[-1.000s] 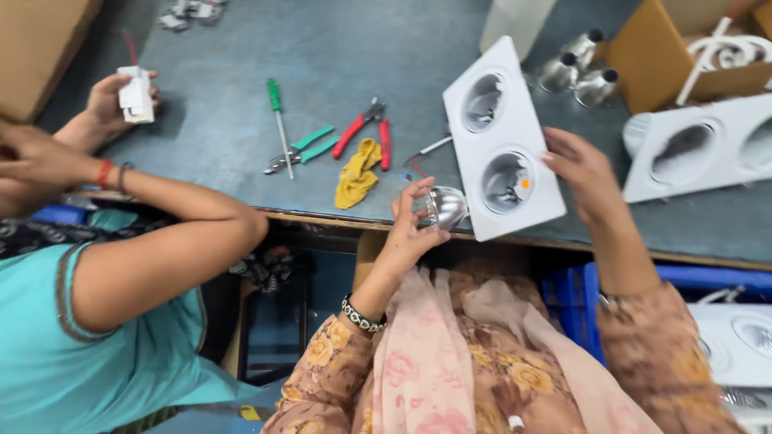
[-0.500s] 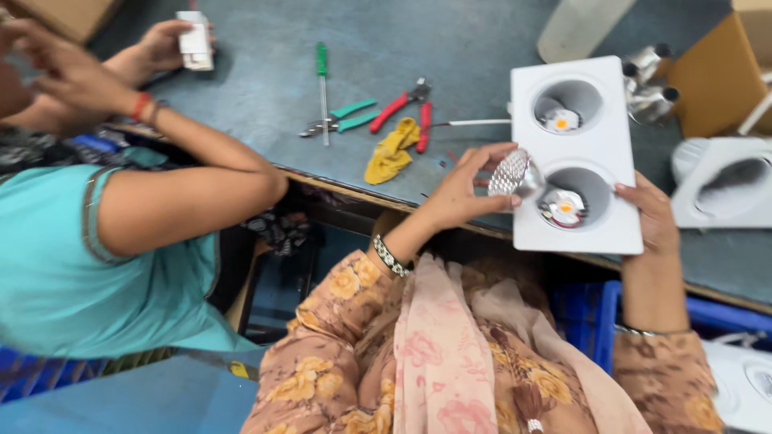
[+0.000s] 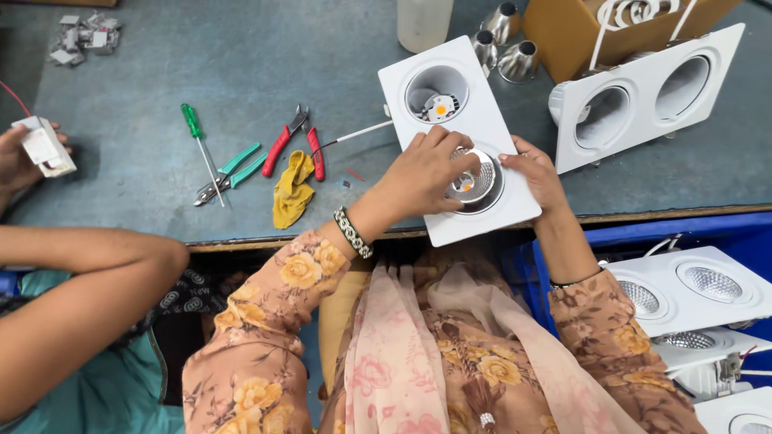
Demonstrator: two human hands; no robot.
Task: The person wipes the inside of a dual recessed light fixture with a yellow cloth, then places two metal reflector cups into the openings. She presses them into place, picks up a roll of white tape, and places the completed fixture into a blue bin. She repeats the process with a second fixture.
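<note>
A white twin-hole light housing (image 3: 482, 104) lies on the grey-blue table, reaching its near edge. My left hand (image 3: 422, 173) presses a shiny faceted reflector (image 3: 473, 183) into the nearer hole. My right hand (image 3: 535, 173) rests on the housing's right edge beside that hole and steadies it. The farther hole (image 3: 436, 95) shows a small yellow chip inside.
A green screwdriver (image 3: 195, 137), green pliers (image 3: 229, 173), red pliers (image 3: 293, 141) and a yellow cloth (image 3: 293, 189) lie to the left. Another white housing (image 3: 643, 96), silver cones (image 3: 507, 40) and a cardboard box (image 3: 611, 32) stand at the back right. A co-worker's hand (image 3: 24, 157) holds a white part at the left. Finished lights (image 3: 691, 289) lie at the lower right.
My left hand has brought the reflector from beside the housing down into the nearer hole. The housing now lies flatter on the table, with my right hand on its edge.
</note>
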